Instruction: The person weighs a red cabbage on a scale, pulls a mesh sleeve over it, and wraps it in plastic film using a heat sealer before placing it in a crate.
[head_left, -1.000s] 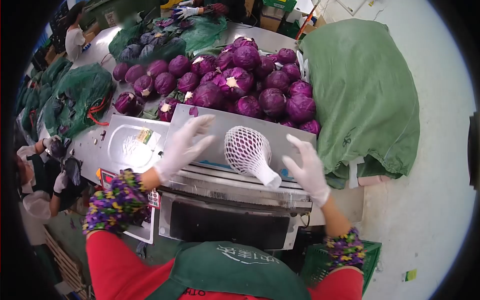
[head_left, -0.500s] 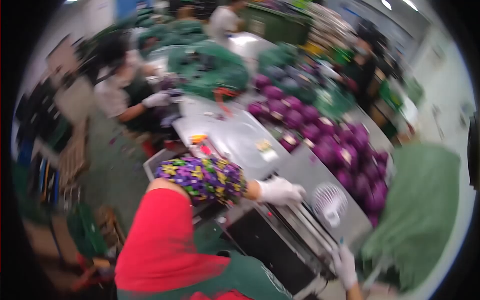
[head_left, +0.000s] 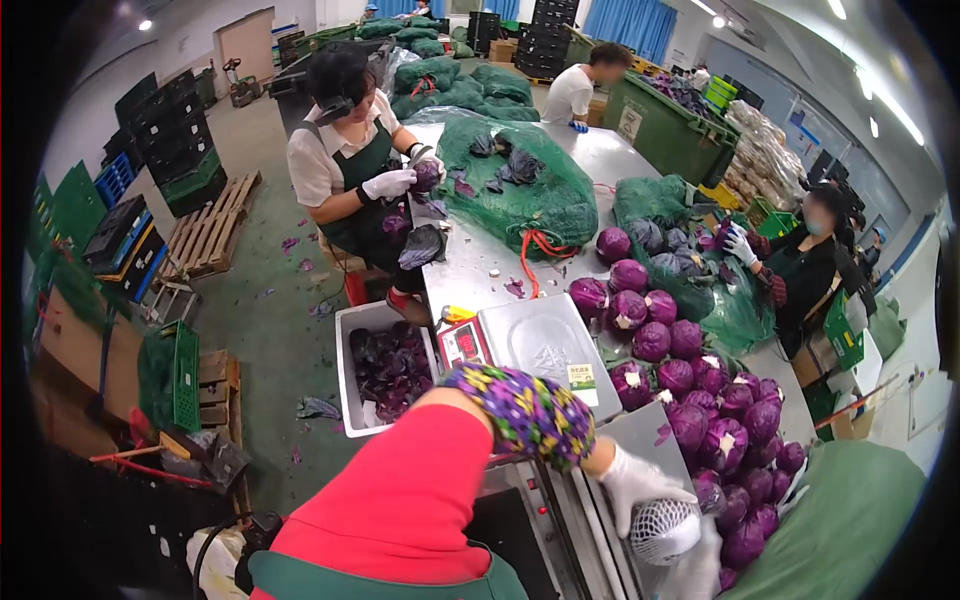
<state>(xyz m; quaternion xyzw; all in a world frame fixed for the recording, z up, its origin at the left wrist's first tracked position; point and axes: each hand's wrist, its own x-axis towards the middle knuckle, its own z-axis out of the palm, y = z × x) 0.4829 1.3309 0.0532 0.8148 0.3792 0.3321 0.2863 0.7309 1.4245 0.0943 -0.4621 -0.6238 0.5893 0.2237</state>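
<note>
A round thing in a white mesh net (head_left: 665, 532) sits on the steel surface in front of me; what is inside it is hard to make out. My left hand (head_left: 640, 486), in a white glove, curls its thumb and fingers over the net's upper left. My right hand (head_left: 700, 562), also gloved, is smeared by motion at the net's lower right side, and its fingers do not show clearly. Just beyond lies a pile of purple cabbages (head_left: 720, 440). Under my left forearm runs a metal machine with rails (head_left: 590, 520).
A scale (head_left: 545, 345) with a label card (head_left: 582, 378) stands ahead. Left of it is a white bin of purple leaves (head_left: 345, 390). One co-worker (head_left: 350, 150) trims a cabbage; another (head_left: 810, 240) works at the right. Green cloth (head_left: 850, 510) covers something at lower right.
My left hand has moved from the metal rails onto the white-netted thing. My right hand has come from the rails' near end to its side. The head view has tilted up and steadied.
</note>
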